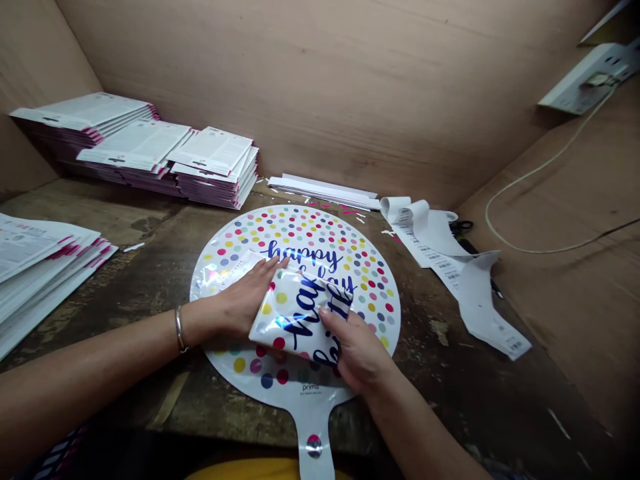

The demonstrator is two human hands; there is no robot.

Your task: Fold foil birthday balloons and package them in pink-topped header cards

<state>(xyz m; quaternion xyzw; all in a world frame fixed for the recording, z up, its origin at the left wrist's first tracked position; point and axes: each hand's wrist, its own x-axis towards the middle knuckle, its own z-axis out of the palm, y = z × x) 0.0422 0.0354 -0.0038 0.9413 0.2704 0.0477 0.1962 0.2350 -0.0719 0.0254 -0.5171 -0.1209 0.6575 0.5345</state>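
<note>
Plain wooden wall (pixel 310 87) at the back of a cramped work corner, with a dark, scuffed table (pixel 155 320) below. Stacks of white packs (pixel 215 150) along the back left, more packs (pixel 50 253) at the left edge, and over on the right some curly label strips (pixel 443 257) next to scissors (pixel 461 227). Anyway, front and centre: a folded balloon (pixel 285 320), right between both hands, over a flat balloon (pixel 305 253) spread out on the table. Right hand (pixel 367 350) gripping the right side of the fold, thumb on top. Left hand (pixel 243 293) laid along the left edge, fingers reaching toward the far corner; can't tell whether actually pinching anything, with the thumb hidden. Progress-wise, looks about partway, at a guess: one down to a small, roughly four-sided packet, the other at full round size with the neck (pixel 315 427) sticking out past the near edge, so no folding done there yet. Looks-wise, pretty shiny: white with coloured dots, big dark blue lettering cut off by the folds, plus some glare toward the left. Probably slippery, judging by the gloss.
</note>
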